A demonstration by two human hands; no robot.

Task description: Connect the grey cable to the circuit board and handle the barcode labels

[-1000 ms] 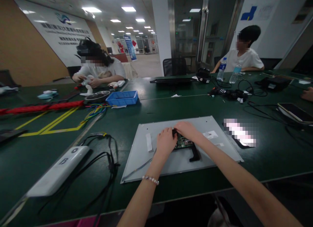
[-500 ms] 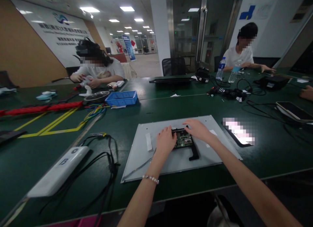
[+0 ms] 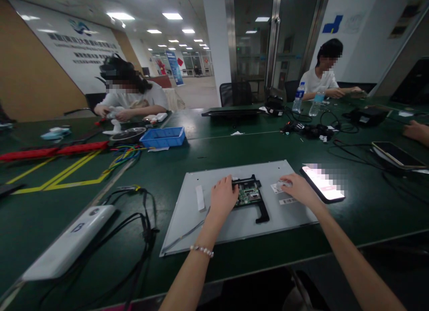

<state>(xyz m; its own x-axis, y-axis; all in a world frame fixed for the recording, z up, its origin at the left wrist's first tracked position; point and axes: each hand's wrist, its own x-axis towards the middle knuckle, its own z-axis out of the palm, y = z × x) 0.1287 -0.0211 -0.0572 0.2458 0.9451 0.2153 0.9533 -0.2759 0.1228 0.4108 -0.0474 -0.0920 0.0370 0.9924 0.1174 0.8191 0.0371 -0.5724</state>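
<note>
We rest our left hand, fingers curled, on the left side of the green circuit board and its black plastic frame; we cannot tell whether it grips them. Board and frame lie near the middle of the flat, light grey rectangular panel on the dark green table. We position our right hand at the white printed label on the panel's right part, fingertips drawn together; we cannot tell whether they grasp anything. The black phone with a lit screen lies just beside the panel
</note>
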